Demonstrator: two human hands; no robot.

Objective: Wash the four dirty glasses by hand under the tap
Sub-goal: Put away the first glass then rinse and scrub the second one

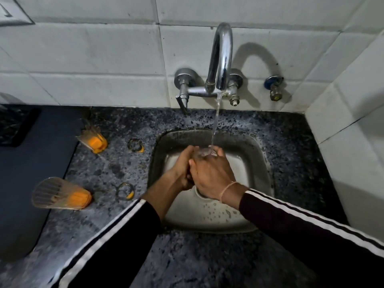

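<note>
Two juice-stained glasses [60,195] [92,139] are still waiting at nine o'clock. Both hands, left hand [182,167] and right hand [212,173], are curling fingers round a clear glass [204,152] under the running tap [221,59].

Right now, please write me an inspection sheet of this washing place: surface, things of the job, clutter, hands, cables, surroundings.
Surface: dark speckled stone counter, wet in places, around a steel sink.
Job's things: one clear glass held under the running tap; two glasses with orange residue, far glass and near glass, lie tipped on the counter. A fourth is not seen.
Clutter: two orange-stained ring marks on the counter.
Hands: left hand and right hand both hold the glass over the sink.
Cables: nothing seen.
Surroundings: white tiled wall; spare valve right of the tap; dark mat at left.
</note>
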